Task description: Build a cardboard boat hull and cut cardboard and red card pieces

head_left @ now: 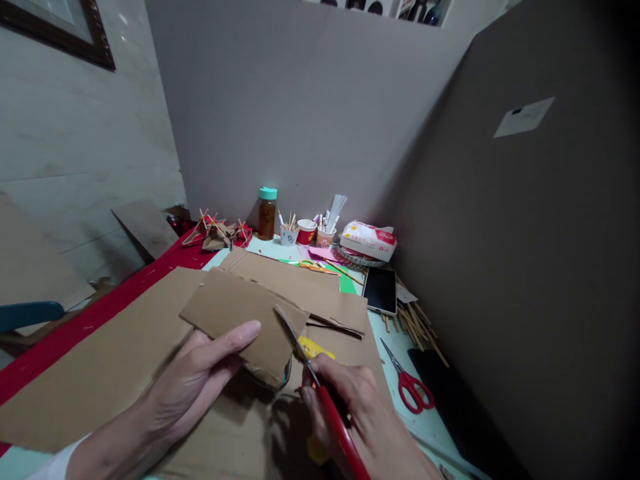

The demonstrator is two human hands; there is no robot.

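My left hand (207, 363) grips a brown piece of cardboard (230, 300) by its near edge, thumb on top and fingers underneath. In my right hand (350, 393) is a pair of scissors (333, 427) with red handles. One blade lies over the right part of the cardboard piece, while the other blade is hidden beneath it. The near right corner of the piece has a rough, dark cut edge. Below both hands are larger flat cardboard sheets (125, 340). A yellow item (315, 348) shows just behind the blades, partly covered.
A second pair of red-handled scissors (413, 390) lies at right, near a phone (380, 291) and wooden sticks (417, 323). Along the back stand a lidded bottle (267, 217), cups of pens and sticks (289, 237), and a tissue pack (369, 241). Partition walls (320, 113) enclose the table.
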